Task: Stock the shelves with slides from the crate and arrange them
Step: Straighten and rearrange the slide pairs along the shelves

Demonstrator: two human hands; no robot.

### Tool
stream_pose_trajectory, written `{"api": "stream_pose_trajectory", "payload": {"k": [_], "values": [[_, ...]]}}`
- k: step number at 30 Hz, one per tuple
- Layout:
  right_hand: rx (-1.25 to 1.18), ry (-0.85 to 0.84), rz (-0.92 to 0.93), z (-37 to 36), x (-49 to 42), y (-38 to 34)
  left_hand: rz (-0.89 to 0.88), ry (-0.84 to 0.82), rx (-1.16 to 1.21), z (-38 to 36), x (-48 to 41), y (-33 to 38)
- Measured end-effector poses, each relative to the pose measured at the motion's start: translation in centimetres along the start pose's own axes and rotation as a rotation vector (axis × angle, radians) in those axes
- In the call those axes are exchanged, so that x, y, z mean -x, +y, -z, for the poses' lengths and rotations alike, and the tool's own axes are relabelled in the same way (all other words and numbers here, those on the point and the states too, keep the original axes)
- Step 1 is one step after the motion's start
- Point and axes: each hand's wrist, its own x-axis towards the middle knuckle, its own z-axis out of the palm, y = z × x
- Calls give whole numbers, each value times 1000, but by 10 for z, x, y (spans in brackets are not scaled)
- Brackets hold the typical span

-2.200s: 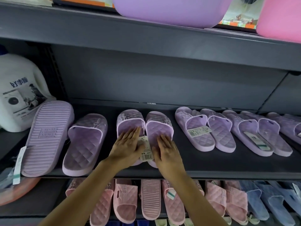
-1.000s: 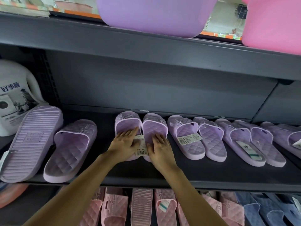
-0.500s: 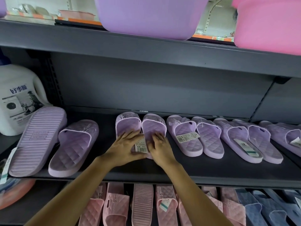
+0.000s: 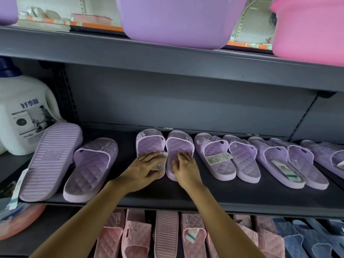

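As the left hand (image 4: pixel 143 169) and right hand (image 4: pixel 186 168) rest, lilac slides (image 4: pixel 151 145) lie beneath.

slides (image 4: pixel 178 151): quilted matt foam | shelf (image 4: pixel 242 194): matt metal | tag (image 4: pixel 159 164): paper

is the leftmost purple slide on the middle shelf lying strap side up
No, the leftmost purple slide lies upside down, with its ribbed sole facing up.

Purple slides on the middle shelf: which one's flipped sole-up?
The leftmost slide, next to the white detergent bottle: its ribbed sole faces up, while every other purple slide shows its quilted footbed.
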Motion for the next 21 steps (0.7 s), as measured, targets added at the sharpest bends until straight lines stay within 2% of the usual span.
{"api": "stream_pose_trajectory", "payload": {"k": [7, 12, 16, 21], "values": [[97, 77, 76, 20, 13, -4, 23, 50, 132, 12, 4, 10], [91, 235, 211, 27, 25, -17, 6, 183, -80, 40, 36, 15], [50, 222, 358, 17, 31, -43, 212, 250, -170, 75, 79, 9], [-37, 123, 442, -6, 40, -94, 401, 327, -226, 110, 132, -9]]}}
